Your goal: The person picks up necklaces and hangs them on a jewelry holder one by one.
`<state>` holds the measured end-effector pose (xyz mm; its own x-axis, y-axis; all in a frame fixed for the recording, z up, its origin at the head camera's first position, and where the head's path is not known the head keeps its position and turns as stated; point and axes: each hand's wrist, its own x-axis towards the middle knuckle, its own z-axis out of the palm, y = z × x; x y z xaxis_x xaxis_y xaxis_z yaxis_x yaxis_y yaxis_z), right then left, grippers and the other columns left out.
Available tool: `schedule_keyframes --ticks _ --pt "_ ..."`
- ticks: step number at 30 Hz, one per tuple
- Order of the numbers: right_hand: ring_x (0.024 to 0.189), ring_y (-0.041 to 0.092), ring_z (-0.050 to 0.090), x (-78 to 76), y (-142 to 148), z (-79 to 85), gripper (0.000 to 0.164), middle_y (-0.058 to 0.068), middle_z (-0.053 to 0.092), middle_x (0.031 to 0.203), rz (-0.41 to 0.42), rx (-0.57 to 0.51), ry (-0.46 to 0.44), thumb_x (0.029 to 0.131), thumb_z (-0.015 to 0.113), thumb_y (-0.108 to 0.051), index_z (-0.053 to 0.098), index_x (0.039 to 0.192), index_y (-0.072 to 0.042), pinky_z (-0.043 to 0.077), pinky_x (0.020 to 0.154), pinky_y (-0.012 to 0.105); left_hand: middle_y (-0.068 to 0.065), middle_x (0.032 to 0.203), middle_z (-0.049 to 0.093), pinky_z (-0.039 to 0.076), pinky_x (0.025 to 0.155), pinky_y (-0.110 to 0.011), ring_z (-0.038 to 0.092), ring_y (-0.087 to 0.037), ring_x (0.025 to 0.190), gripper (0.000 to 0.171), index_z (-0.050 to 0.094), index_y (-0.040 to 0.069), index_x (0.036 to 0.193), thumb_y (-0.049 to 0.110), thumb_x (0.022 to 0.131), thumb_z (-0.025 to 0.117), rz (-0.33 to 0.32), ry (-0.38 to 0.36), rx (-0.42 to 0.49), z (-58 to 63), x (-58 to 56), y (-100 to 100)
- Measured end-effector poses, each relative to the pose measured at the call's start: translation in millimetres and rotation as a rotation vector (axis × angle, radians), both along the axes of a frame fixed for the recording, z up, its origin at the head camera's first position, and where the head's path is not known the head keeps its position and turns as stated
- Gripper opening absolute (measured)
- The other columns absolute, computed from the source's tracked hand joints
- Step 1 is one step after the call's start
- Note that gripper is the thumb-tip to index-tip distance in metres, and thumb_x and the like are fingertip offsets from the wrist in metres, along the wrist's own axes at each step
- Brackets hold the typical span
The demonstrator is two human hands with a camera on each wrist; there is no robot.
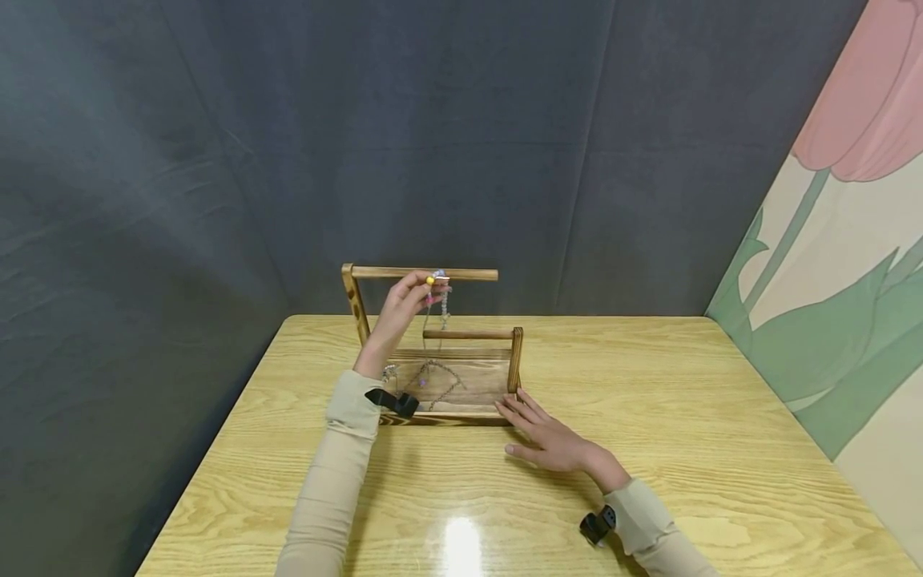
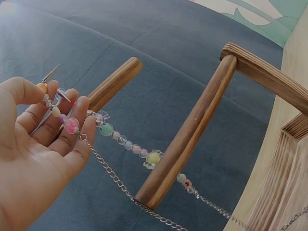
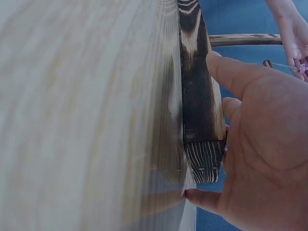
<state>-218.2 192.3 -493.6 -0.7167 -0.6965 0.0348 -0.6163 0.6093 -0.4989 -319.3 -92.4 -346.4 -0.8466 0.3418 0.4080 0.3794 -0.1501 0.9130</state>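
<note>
My left hand (image 1: pixel 401 311) is raised beside the upper bar (image 1: pixel 472 274) of a wooden jewelry stand (image 1: pixel 513 361). Its thumb and index finger pinch the end of a beaded chain (image 2: pixel 107 129) at an orange bead (image 2: pixel 42 87). Pink and pale beads lie across the other fingers, with silver spikes (image 2: pixel 50 73) near the fingertips. From there the beads and a plain silver chain (image 2: pixel 111 172) run down past the lower bar (image 2: pixel 187 134). My right hand (image 1: pixel 551 442) is spread, fingertips at the front right corner of the stand's base (image 3: pixel 199 101).
More silver chain (image 1: pixel 450 373) with a purple bead (image 1: pixel 422 383) lies in the stand's tray. A beaded piece (image 1: pixel 390 372) is partly hidden by the left wrist. The stand is on a wood-grain table (image 1: pixel 649 385), with a dark curtain (image 1: pixel 461 144) behind.
</note>
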Motion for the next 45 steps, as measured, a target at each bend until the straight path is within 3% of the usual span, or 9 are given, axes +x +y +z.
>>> schedule_keyframes --ticks 9,16,25,31,37,45 --pt "0.141 0.039 -0.003 -1.3 0 -1.9 0.068 0.018 0.01 0.154 0.001 -0.006 0.008 0.096 0.048 -0.037 0.016 0.149 -0.009 0.024 0.103 0.065 -0.032 0.122 0.048 0.039 0.101 -0.05 0.05 -0.039 0.115 0.029 0.046 -0.012 0.12 0.005 0.1 0.034 -0.015 0.021 0.0 -1.8 0.0 5" --pt "0.141 0.038 -0.003 -0.5 0 -0.6 0.068 0.017 0.009 0.154 0.002 -0.004 0.0 0.096 0.048 -0.038 0.015 0.149 -0.011 0.023 0.103 0.065 -0.019 0.117 0.056 0.045 0.097 -0.04 0.055 -0.03 0.111 0.028 0.051 -0.004 0.119 0.014 0.1 0.04 -0.015 0.03 0.001 -20.0 -17.4 8" --pt "0.141 0.038 -0.004 -0.3 0 -1.2 0.068 0.017 0.009 0.154 0.004 -0.005 -0.004 0.096 0.047 -0.039 0.015 0.15 -0.011 0.023 0.103 0.065 -0.029 0.122 0.051 0.042 0.1 -0.044 0.05 -0.038 0.117 0.03 0.046 -0.011 0.12 0.009 0.1 0.036 -0.031 0.022 -0.044 -1.7 2.2 15" --pt "0.141 0.039 -0.004 0.0 0 0.9 0.068 0.017 0.009 0.154 0.0 -0.001 -0.012 0.096 0.047 -0.039 0.015 0.149 -0.01 0.023 0.103 0.065 -0.033 0.127 0.046 0.041 0.101 -0.044 0.048 -0.039 0.119 0.03 0.045 -0.014 0.119 0.007 0.1 0.036 -0.062 0.037 -0.035 0.1 1.5 19" --pt "0.141 0.038 -0.004 -0.2 1 1.6 0.068 0.017 0.008 0.154 0.001 0.005 -0.011 0.096 0.047 -0.039 0.015 0.149 -0.01 0.023 0.103 0.065 -0.027 0.125 0.051 0.042 0.1 -0.044 0.053 -0.03 0.118 0.03 0.047 -0.01 0.121 0.01 0.1 0.037 -0.058 0.048 -0.06 0.6 -0.1 21" --pt "0.141 0.039 -0.003 -0.2 1 1.6 0.068 0.017 0.009 0.154 0.002 0.001 -0.011 0.096 0.047 -0.039 0.015 0.149 -0.01 0.023 0.103 0.065 -0.027 0.126 0.051 0.04 0.102 -0.044 0.05 -0.033 0.12 0.031 0.048 -0.009 0.122 0.011 0.1 0.039 -0.071 0.032 -0.079 6.6 1.8 26"
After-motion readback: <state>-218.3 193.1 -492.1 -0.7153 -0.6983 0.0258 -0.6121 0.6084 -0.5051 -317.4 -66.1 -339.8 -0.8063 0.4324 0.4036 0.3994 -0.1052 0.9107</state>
